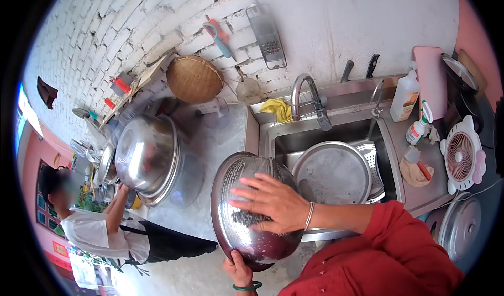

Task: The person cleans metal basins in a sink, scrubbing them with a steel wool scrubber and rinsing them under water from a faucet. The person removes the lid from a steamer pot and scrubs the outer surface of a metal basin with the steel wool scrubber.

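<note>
A large shiny metal bowl (226, 191), wet with drops and turned with its outside towards me, is held beside the sink. My left hand (239, 270) grips its lower rim, a green bangle at the wrist. Spread fingers of my right hand (275, 204) lie over the bowl's outer surface; a silver bracelet circles that wrist. Something dark and mesh-like shows under the right palm, mostly hidden. Inside the sink (399, 178) a round metal tray (333, 172) rests on a perforated metal piece (371, 165), below the faucet (310, 99).
Upturned metal bowls (147, 151) stand on the left counter (226, 128), where a person (100, 233) is working. A spray bottle (417, 125), white bottle (404, 96), fan (461, 151) and pot lid (464, 228) stand at the right. Two knives are behind the sink.
</note>
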